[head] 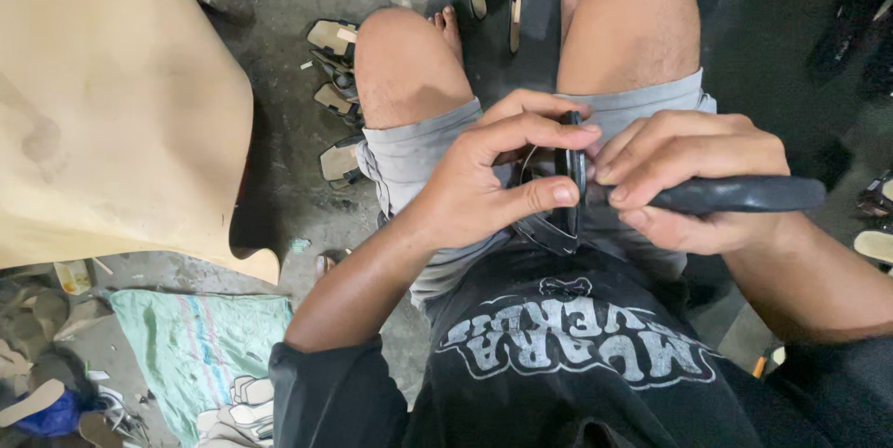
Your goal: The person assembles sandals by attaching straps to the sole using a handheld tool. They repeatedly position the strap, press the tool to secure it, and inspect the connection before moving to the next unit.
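From nine o'clock the tan sheet (pixel 112 104) lies unused, then our left hand (pixel 484 178) pinches the black sandal piece (pixel 567 187) at centre over our lap, while our right hand (pixel 688 178) grips a black-handled tool (pixel 744 194) against it, work seemingly midway.

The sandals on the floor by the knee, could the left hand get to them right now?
Probably not right away. The left hand is pinching the black strap piece on the lap, so its fingers are busy. The sandals lie low beside the left knee, with nothing blocking them.
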